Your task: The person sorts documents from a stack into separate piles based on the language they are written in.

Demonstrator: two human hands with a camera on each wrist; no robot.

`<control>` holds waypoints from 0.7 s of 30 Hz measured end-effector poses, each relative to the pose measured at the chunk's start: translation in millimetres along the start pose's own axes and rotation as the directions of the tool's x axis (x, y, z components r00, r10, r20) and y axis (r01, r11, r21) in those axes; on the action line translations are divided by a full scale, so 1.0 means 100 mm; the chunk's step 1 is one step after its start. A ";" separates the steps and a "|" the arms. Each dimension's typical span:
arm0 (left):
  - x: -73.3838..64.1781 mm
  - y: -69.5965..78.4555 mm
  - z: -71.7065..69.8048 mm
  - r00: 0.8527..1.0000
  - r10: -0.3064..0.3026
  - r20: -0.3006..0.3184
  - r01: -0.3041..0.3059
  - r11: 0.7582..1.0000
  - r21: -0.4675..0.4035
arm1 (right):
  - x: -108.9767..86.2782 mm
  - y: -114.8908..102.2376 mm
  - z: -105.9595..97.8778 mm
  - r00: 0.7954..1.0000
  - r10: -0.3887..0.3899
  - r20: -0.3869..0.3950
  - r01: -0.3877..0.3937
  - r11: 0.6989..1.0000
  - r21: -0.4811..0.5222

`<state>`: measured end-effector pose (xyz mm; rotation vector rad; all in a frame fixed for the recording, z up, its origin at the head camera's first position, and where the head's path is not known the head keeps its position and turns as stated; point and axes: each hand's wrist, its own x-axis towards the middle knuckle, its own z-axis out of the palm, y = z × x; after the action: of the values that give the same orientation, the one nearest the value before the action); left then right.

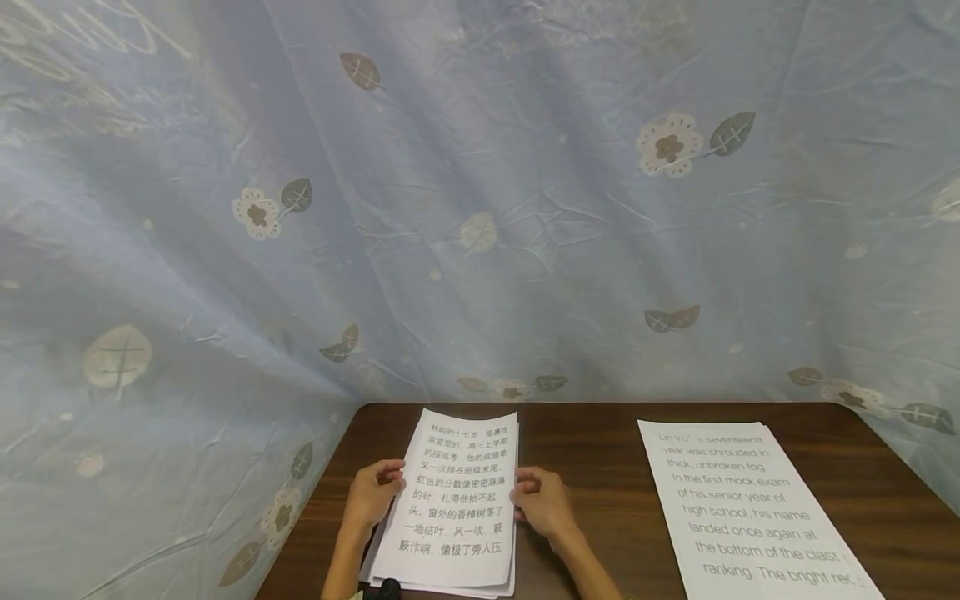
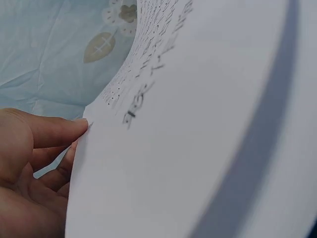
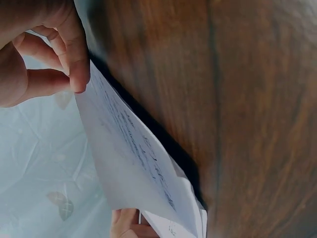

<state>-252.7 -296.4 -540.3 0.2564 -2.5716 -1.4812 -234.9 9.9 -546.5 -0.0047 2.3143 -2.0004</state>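
Note:
A white paper sheet printed with large Chinese characters lies in front of me, its top edge curved up at the corners. My left hand pinches its left edge; in the left wrist view the thumb is on the printed face, with the other fingers behind. On the opposite side, my right hand pinches the right edge between thumb and fingers, as the right wrist view shows. The sheet bows between both hands. Under it, more sheets stick out at the bottom and left, slightly out of line.
A paper sheet with large English print lies to the right on the dark brown wooden table. Behind the table hangs a pale blue cloth with leaves and flowers. A small black object shows at the bottom edge.

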 end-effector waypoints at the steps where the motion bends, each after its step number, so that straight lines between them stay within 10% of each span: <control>1: 0.00 0.00 0.00 1.000 0.001 0.000 -0.001 1.000 0.007 | 0.00 0.01 0.00 1.000 -0.001 -0.003 0.001 1.000 -0.004; 21: 0.06 0.07 0.02 0.999 -0.019 -0.029 0.019 1.000 0.017 | 0.04 0.00 -0.13 0.991 -0.112 -0.078 0.094 0.974 -0.206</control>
<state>-258.9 -292.7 -534.4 0.3024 -2.5674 -1.4518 -240.2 21.9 -544.7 -0.0502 2.6152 -1.8343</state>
